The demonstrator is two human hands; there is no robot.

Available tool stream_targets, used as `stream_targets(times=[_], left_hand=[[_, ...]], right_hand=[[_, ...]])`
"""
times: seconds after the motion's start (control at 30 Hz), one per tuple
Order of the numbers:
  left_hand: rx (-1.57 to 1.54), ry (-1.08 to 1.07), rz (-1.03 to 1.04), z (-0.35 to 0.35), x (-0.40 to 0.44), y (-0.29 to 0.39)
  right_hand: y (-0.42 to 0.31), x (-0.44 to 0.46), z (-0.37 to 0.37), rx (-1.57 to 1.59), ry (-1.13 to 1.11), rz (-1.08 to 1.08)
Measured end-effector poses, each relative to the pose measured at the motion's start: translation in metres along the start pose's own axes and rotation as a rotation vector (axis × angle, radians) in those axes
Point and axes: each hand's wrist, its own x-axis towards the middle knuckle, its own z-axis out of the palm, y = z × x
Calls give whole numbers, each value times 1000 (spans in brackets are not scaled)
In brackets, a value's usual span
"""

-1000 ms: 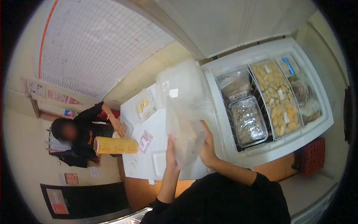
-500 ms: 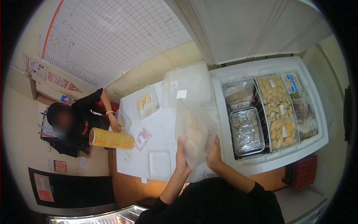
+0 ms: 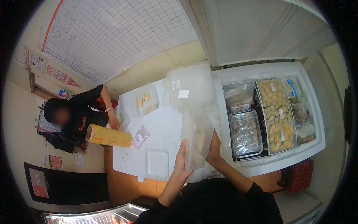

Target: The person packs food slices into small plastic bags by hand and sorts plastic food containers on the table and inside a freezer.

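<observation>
A white chest freezer stands at the right with its lid raised. A large gridded chart covers part of the wall to its left, above a white table butted up beside the freezer. A co-worker in black is at the table's far left. Toward the back of the table, next to the freezer, sits a stack of translucent plastic containers. Before it, over the table's near edge, a tilted translucent container of pale pieces is clamped between both hands. A yellow-printed cling film roll is near the co-worker; a container with yellow pieces is left of the stack, and a shallow clear container lies at the near edge. The left hand grips the held container's left side; the right hand supports its right. A small labelled packet lies beside the roll.
</observation>
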Motion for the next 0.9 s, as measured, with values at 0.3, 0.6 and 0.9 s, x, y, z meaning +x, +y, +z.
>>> stream_targets(times=[0.3,0.6,0.9], left_hand=[[-264,-566,-173,-47,19,31],[-379,-601,-199,-38,-4,49],[-17,-164,200,-30,0,53]], right_hand=[[-11,-6,-10,-127,-356,-230],[-34,8,8,515,-304,42],[-20,-21,14,790,-269,556]])
